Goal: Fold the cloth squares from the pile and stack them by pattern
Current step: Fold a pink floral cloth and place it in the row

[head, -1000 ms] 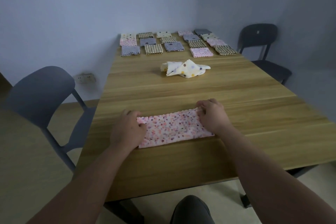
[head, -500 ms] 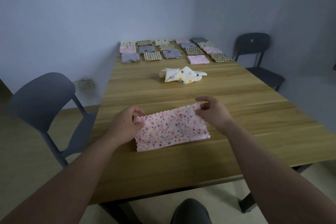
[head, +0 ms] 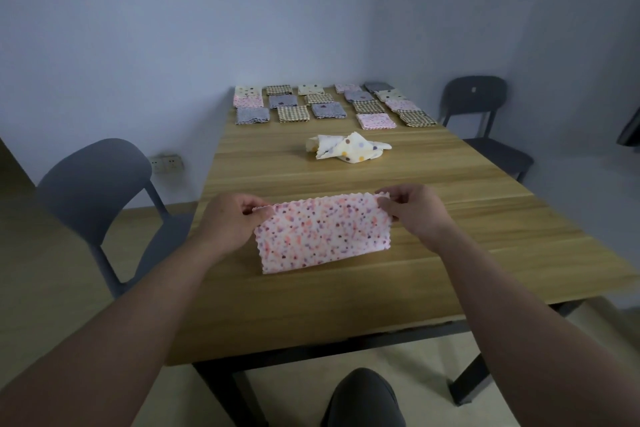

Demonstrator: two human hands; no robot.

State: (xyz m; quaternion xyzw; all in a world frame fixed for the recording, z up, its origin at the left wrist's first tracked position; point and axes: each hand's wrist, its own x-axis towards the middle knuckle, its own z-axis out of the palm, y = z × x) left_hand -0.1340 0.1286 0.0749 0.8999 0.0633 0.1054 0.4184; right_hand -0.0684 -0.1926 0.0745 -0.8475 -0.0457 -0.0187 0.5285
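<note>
Near the front of the worktop (head: 450,253), the left hand (head: 232,222) pinches one upper corner of the pink spotted cloth (head: 322,236), the right hand (head: 412,208) the other; its lower edge rests on wood. Best keep corners level, folding down edge to edge.

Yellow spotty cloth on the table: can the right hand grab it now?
Probably not yet: the right hand pinches the pink cloth. Nothing stands between it and the yellow spotty cloth, though.
</note>
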